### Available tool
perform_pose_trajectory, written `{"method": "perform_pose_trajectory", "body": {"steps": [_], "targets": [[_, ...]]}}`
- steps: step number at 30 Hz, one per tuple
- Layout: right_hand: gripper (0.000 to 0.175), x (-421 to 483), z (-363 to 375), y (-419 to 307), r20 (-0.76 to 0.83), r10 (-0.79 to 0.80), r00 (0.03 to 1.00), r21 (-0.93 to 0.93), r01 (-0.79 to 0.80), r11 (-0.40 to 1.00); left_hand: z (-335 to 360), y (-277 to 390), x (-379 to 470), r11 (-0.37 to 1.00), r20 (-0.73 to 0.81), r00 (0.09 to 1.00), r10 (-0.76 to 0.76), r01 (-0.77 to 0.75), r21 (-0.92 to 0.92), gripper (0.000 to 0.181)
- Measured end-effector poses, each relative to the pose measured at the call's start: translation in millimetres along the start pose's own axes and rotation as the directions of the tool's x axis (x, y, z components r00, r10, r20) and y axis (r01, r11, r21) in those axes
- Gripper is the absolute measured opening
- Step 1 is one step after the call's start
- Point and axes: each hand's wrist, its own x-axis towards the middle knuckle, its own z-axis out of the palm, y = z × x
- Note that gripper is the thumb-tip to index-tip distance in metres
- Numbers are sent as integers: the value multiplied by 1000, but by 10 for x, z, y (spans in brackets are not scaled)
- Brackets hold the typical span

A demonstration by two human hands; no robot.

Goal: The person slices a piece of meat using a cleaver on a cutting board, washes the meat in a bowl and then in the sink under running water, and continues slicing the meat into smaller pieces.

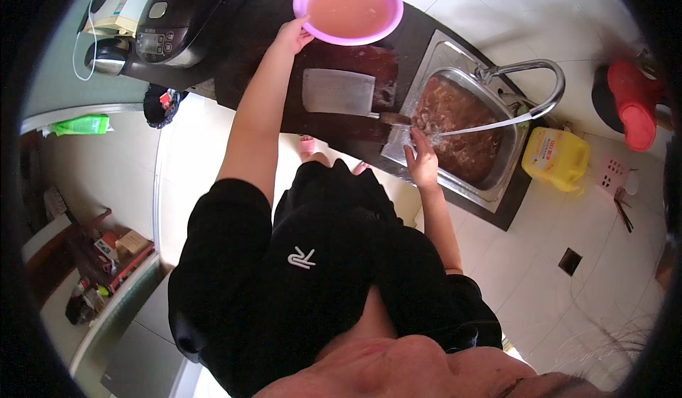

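Observation:
A pink plastic basin holding cloudy reddish-brown water stands on the dark countertop. My left hand grips its near rim, thumb on the edge. Below the basin a cleaver lies flat on a dark wet board, its wooden handle reaching towards the sink. My right hand is over the left edge of the stainless steel sink, fingers apart, close to the end of that handle. Water runs from the curved faucet into the sink, where murky brown water covers what looks like pieces of meat.
A black rice cooker stands left on the counter. Right of the sink, a yellow jug and a pink perforated holder are by the tiled wall. Red rubber footwear is at far right. A black-lined bin sits beneath the counter.

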Motion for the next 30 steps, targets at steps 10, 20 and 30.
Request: {"method": "perform_pose_trajectory", "body": {"steps": [10,20,30], "targets": [[39,-294,243,-458,-105,232,967,-125,-244,962,-89,105,585,916,224,937,-268,176,361,15],[43,-567,358,-748,-135,287,948,-155,-306,939,-145,171,413,971,199,976,-90,42,235,15],[71,948,-180,-1449,58,229,972,670,-208,712,-480,821,-1310,998,197,980,13,-26,63,19]]}}
